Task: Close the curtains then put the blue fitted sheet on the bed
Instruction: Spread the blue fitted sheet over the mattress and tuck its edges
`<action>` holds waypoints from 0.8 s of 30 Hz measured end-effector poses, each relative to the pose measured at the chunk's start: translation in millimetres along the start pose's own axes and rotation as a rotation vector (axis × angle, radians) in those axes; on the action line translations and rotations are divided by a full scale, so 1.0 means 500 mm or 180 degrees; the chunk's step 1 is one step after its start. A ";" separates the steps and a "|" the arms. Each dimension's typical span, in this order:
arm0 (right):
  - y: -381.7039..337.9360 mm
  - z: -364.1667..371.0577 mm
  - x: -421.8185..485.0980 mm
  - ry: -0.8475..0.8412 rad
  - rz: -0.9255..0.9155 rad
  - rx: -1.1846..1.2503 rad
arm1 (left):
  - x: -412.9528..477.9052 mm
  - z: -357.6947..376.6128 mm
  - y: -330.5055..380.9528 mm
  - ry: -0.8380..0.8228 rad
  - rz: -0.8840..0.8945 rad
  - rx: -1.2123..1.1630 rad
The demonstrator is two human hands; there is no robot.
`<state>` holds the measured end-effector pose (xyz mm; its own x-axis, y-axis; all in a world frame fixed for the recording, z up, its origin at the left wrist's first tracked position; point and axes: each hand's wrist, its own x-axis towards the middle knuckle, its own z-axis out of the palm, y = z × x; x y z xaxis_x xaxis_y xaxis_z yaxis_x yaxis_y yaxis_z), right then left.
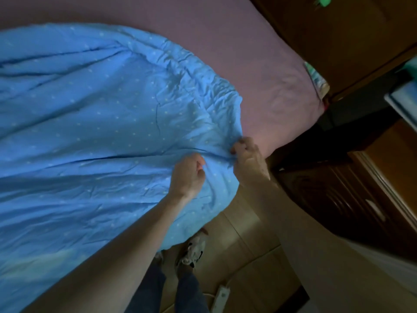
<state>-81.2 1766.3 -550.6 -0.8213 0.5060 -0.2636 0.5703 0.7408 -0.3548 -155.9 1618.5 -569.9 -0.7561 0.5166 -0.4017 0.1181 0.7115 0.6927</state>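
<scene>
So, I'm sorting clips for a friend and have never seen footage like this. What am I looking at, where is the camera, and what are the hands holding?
There is no machine here. This is one picture from a camera worn on a person's head, looking down at their own bare arms. The left hand and right hand each grip the edge of the blue fitted sheet, with fingers curled into the cloth. The sheet, dotted with pale spots, lies rumpled over part of the bed, whose mauve cover shows beyond it. Below, the person's shoe and a white power strip are on the floor. Dark wooden furniture stands to the right.
</scene>
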 end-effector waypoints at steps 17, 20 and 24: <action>0.019 -0.048 0.066 -0.0275 -0.0714 0.0059 | 0.201 -0.034 0.163 0.0154 0.1788 0.1856; 0.026 -0.062 0.110 0.0044 -0.0180 0.0590 | 0.263 -0.044 0.195 0.0023 0.1884 0.2091; 0.022 -0.064 0.198 0.0282 0.0771 0.1336 | 0.340 -0.052 0.223 -0.0387 0.1767 0.2448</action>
<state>-156.8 1838.5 -552.0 -0.6520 0.6909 -0.3123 0.6873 0.3645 -0.6284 -288.1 1773.1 -545.2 -0.3981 0.8896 -0.2237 0.8630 0.4459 0.2373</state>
